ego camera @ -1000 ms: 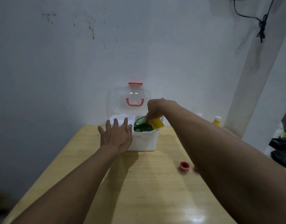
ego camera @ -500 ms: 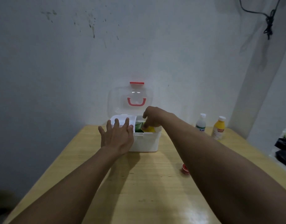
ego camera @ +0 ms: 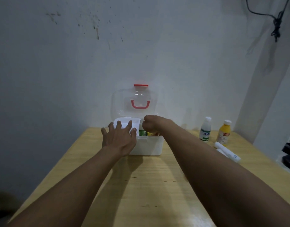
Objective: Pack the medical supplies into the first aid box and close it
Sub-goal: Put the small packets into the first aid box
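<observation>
While two bottles (ego camera: 205, 129) stand by, one box (ego camera: 150, 147) (lid up), two hands.

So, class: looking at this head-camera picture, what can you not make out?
- Head view: whether the right hand grips anything; its fingers curl down out of sight.
- Contents of the first aid box: both hands cover all but a green packet.
- Labels on the white bottle and yellow bottle: too small.
</observation>
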`<state>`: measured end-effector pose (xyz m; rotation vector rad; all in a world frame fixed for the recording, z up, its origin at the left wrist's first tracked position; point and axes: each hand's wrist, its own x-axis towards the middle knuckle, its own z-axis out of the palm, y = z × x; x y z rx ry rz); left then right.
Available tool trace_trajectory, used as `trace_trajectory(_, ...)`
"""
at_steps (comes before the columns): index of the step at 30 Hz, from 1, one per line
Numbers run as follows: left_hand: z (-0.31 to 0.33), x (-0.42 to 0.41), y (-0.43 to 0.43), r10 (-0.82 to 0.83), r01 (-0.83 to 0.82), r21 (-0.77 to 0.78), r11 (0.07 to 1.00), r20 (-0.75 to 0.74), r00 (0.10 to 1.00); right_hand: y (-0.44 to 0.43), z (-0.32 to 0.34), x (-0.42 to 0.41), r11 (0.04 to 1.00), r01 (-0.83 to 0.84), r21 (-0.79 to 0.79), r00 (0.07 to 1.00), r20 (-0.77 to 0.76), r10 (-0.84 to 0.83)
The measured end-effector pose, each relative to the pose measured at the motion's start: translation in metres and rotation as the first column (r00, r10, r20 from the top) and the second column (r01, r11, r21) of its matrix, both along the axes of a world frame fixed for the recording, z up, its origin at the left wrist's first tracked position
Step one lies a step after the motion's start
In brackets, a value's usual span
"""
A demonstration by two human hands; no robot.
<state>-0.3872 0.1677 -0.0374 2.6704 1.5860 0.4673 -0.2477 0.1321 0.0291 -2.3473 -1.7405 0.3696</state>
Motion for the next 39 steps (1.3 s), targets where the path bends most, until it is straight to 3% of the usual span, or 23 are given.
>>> trace_trajectory(10,-0.004,0.001,0.0,-0.002,0.003,-0.016,1.0,0.042,0.999,0.007,-0.008,0.001,0.999,-0.017,0.047,0.999,0.04,0.015)
trace_trajectory(13,-0.003,0.001,0.0,-0.004,0.005,-0.022,1.0,0.047,0.999,0.011,-0.012,-0.001,1.0,0.014,-0.026,0.998,-0.056,-0.016)
trace_trajectory(16,-0.002,0.0,-0.002,-0.011,0.012,-0.022,1.0,0.048,0.999,0.016,-0.017,-0.006,0.999,0.042,-0.003,0.987,-0.153,-0.042)
trace_trajectory(27,0.001,-0.003,0.0,-0.022,0.03,-0.059,0.998,0.124,0.992,0.016,-0.02,-0.003,1.0,0.0,0.002,0.987,-0.162,0.001)
trace_trajectory(35,-0.004,-0.011,0.013,-0.011,0.019,-0.088,0.996,0.086,0.996,0.028,-0.025,-0.002,0.997,0.047,0.067,0.937,-0.349,-0.021)
trace_trajectory(39,-0.004,-0.01,0.013,-0.007,0.014,-0.091,0.996,0.081,0.997,0.029,-0.023,-0.002,0.995,0.085,0.054,0.937,-0.345,-0.061)
